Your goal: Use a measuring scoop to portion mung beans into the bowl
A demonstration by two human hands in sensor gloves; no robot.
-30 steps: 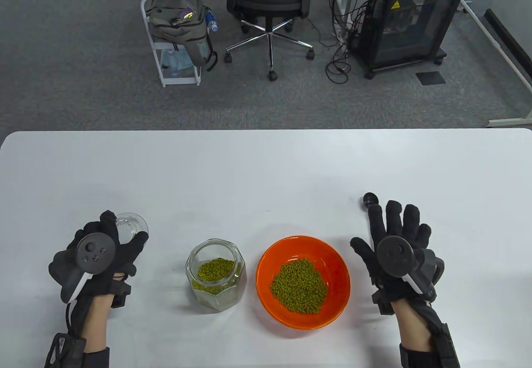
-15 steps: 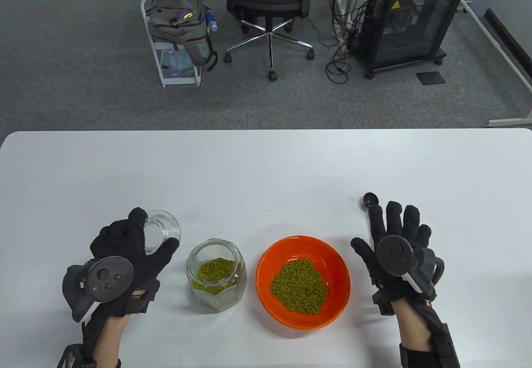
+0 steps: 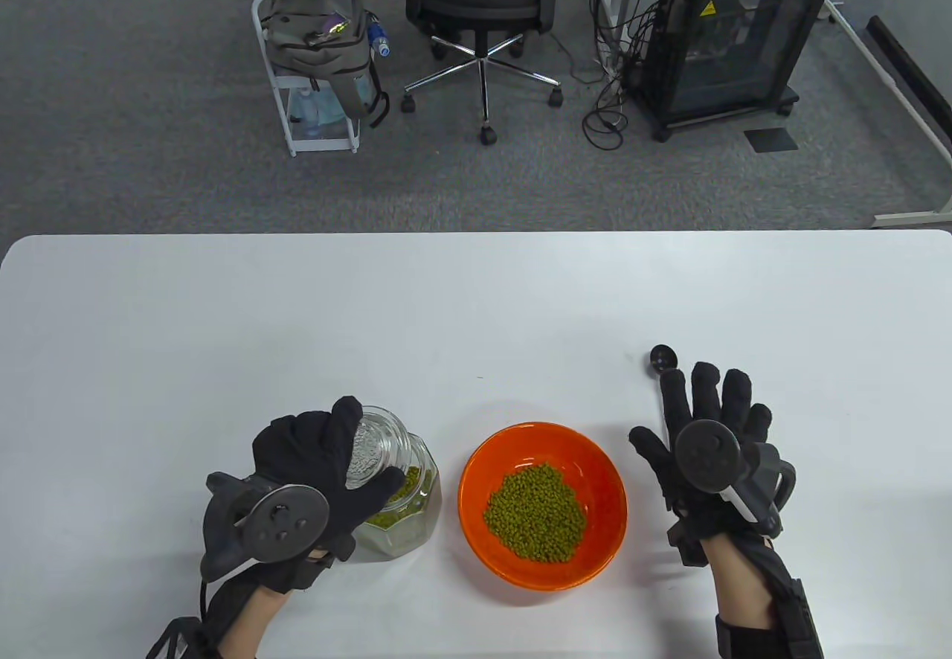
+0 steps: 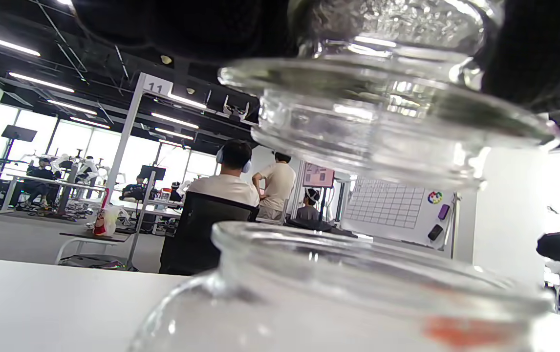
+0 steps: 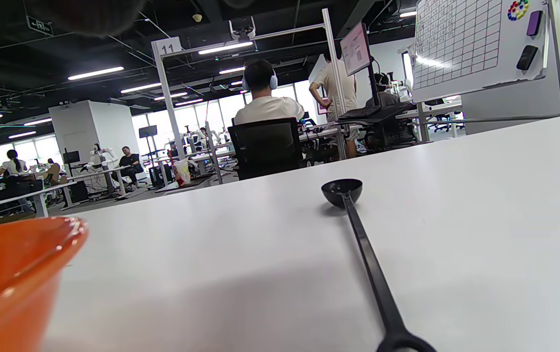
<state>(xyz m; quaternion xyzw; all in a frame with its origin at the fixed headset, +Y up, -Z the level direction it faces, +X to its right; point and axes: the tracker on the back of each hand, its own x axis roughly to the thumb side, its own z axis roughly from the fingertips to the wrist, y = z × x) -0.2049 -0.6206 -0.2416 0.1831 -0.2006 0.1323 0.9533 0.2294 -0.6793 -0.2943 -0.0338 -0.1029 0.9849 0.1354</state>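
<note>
A glass jar point(image 3: 405, 521) part full of mung beans stands left of the orange bowl point(image 3: 541, 442), which holds a heap of beans point(image 3: 535, 512). My left hand point(image 3: 335, 458) grips the glass lid point(image 3: 370, 454) and holds it just above the jar's mouth; the left wrist view shows the lid point(image 4: 382, 107) hovering over the jar rim point(image 4: 373, 274), a gap between them. My right hand point(image 3: 703, 410) lies flat on the table with fingers spread, over the black measuring scoop point(image 3: 661, 358). The scoop point(image 5: 353, 220) lies on the table with its cup at the far end.
The white table point(image 3: 476, 302) reaches to the far edge. Beyond it on the floor stand an office chair point(image 3: 480, 12), a white cart with a bag point(image 3: 320, 56) and a black cabinet point(image 3: 732, 34). People sit at desks in the background.
My left hand has carried the glass lid rightward from the table's left side to just over the jar's mouth. The right hand, scoop and bowl have not moved.
</note>
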